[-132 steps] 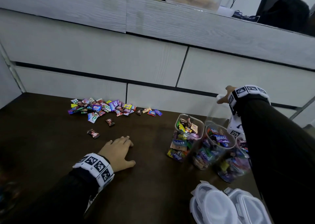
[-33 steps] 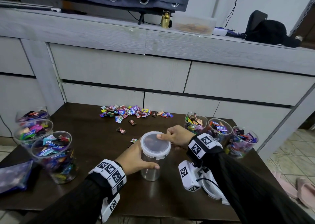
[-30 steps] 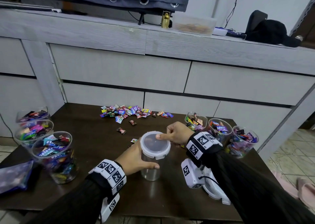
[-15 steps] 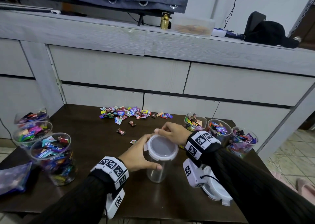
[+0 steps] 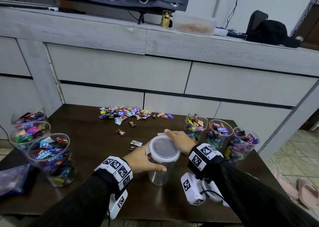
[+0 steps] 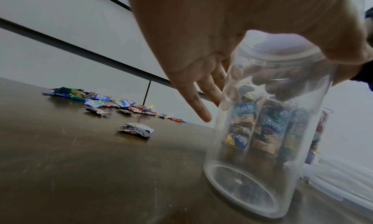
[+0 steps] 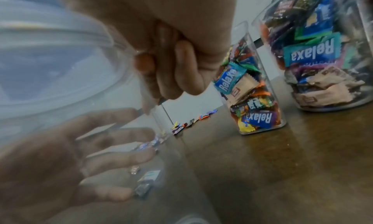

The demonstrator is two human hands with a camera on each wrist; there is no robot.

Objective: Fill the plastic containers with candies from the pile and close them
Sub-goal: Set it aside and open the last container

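The empty jar stood upright, its long axis vertical, gripped around the wall by the left hand; the right hand, curled over the jar's far rim, pinched the lid directly above.

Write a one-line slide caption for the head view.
Left hand grips an empty clear container while the right hand holds its lid, with open candy-filled containers either side.
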